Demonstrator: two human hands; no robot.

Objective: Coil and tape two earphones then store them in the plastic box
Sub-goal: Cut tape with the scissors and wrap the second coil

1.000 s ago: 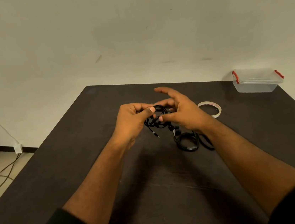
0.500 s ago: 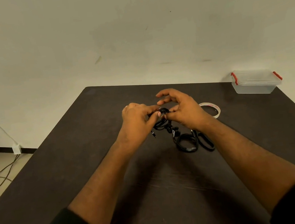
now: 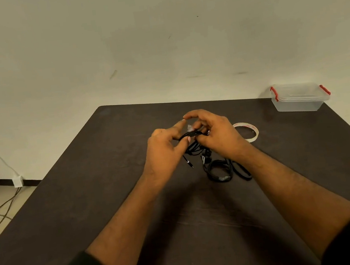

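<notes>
Black earphone coil (image 3: 192, 140) is pinched by left hand (image 3: 162, 147) and right hand (image 3: 218, 135), taping seemingly underway; wrap needs pressing tight next.

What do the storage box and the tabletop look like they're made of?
The storage box looks like clear, slightly frosted plastic: the table shows through its walls, and its clips are red. The tabletop looks like dark brown matte wood or laminate, with faint grain lines.
</notes>
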